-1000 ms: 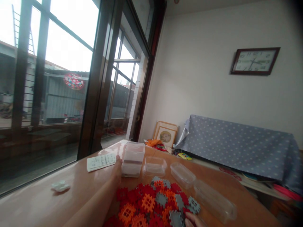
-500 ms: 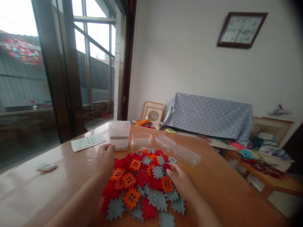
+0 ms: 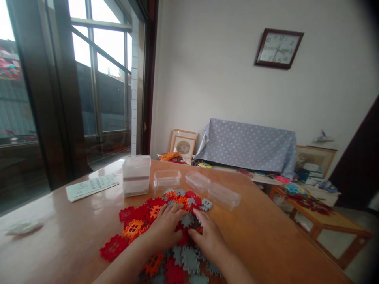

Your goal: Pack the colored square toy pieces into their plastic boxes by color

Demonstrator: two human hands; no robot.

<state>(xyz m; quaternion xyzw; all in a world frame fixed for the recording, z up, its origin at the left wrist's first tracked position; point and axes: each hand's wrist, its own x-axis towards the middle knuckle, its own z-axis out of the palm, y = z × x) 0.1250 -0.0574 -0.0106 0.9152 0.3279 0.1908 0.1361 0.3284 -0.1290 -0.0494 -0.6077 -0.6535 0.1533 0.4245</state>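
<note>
A heap of flat plastic interlocking tiles with toothed edges lies before me. Among them are a red tile [image 3: 114, 247] with a window cut-out, an orange tile [image 3: 133, 228] and a grey tile [image 3: 190, 259]. My left hand [image 3: 168, 225] rests palm down over the heap's middle, fingers stretched out and apart. Facing it, my right hand [image 3: 209, 234] touches the heap's right side, thumb and fingers spread. A grey tile [image 3: 187, 220] lies between the two hands. Both hands cover part of the heap, and I see nothing gripped in either.
Behind the heap stand stacked clear boxes [image 3: 136, 176], an open clear container [image 3: 167, 179] and two more clear pieces, one being a long container [image 3: 224, 196]. A written paper pad [image 3: 91, 187] lies left on the brown table [image 3: 254, 236]. A crumpled pale item [image 3: 24, 227] is farther left.
Both hands have moved inward over the heap, the left one rightward from beside the boxes. Some red and orange tiles now lie spread farther left. The view has turned slightly right.
</note>
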